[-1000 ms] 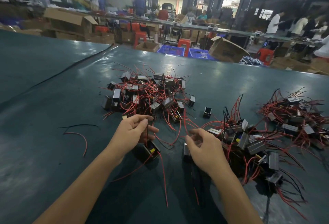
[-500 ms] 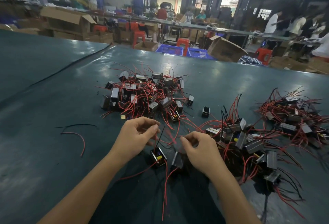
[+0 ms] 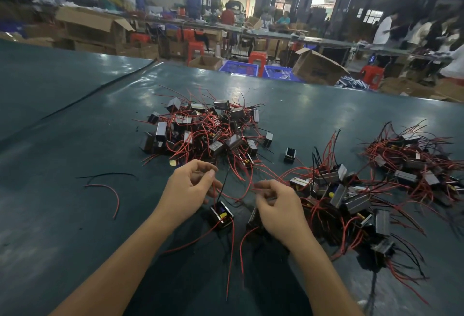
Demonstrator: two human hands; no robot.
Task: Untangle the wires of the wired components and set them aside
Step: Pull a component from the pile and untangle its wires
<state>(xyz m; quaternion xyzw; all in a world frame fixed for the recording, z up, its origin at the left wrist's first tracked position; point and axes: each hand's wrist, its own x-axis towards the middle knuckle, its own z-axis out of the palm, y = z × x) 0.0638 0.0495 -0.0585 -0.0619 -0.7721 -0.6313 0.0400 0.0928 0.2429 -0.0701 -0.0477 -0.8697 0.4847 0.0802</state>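
Left hand [image 3: 190, 190] pinches the yellow-marked component's [image 3: 221, 215] leads [image 3: 224, 186]; right hand [image 3: 278, 211] pinches a red wire [image 3: 258, 188], half hiding another component [image 3: 251, 218].

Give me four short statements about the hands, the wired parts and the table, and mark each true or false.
1. The left hand pinches a wire above a component with a yellow part. True.
2. A loose red wire lies on the table, left of that hand. True.
3. The right hand grips the lone component between the piles. False: it lies untouched on the table; the hand pinches red wires.
4. The crates beyond the table are green. False: they are blue.
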